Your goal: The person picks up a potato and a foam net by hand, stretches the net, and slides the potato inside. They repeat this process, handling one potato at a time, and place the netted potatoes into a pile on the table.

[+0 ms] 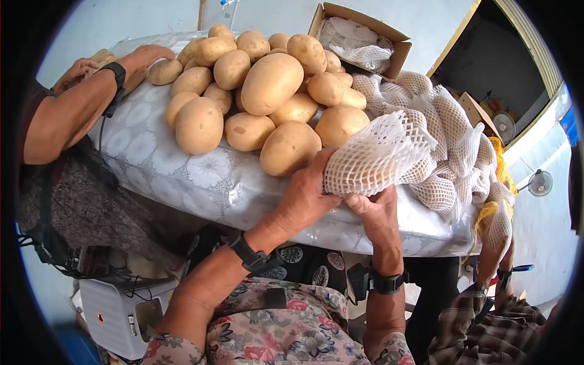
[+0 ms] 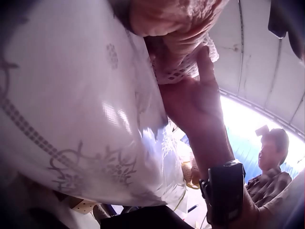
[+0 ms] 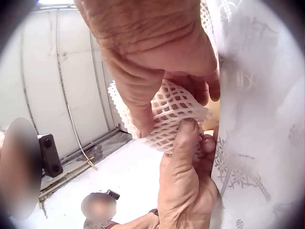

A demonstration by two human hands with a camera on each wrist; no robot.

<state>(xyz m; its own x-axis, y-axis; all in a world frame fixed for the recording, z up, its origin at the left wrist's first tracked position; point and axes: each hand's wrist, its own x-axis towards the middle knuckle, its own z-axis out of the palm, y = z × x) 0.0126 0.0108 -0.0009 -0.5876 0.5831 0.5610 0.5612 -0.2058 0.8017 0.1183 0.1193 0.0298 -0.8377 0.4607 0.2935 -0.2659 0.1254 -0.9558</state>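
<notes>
Between both hands is a white foam net sleeve (image 1: 371,159), bulging round at its left end and loose at its right end; the mesh largely hides what is inside. My left hand (image 1: 309,196) grips the rounded end, its thumb (image 3: 186,138) lying on the mesh in the right wrist view. From the near right, my right hand (image 1: 378,218) holds the underside, thumb towards the left hand. A heap of bare potatoes (image 1: 272,84) lies just beyond the left hand. Right of the hands are several potatoes in foam nets (image 1: 453,118), piled together.
A patterned, plastic-covered table (image 1: 201,176) carries the heap. At the back stands a cardboard box (image 1: 359,27) with white foam nets. A second person's arm (image 1: 91,100) reaches to the potatoes from the left; another person's checked sleeve (image 1: 486,328) is at the lower right.
</notes>
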